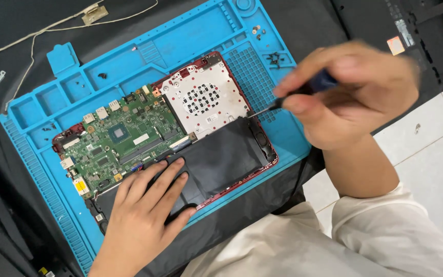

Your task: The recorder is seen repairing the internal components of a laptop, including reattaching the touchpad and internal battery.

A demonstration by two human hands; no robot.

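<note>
A blue silicone repair mat (37, 154) is lying on dark cloth, carrying an opened red-framed laptop base (160, 138) with its green circuit board (121, 136) exposed. The left hand (142, 213) is pressing flat, fingers spread, on the black rectangular battery (221, 156). The right hand (352, 95) is gripping a dark-handled screwdriver (303, 92), fingers closed around it, its tip touching the perforated silver metal plate's (203, 100) edge.

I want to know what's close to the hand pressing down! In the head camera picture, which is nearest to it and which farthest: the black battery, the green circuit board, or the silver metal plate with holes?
From the left hand:
1. Black battery, directly under the fingers.
2. Green circuit board, just above the fingertips.
3. Silver metal plate, farthest, up and right, near the screwdriver tip.
</note>
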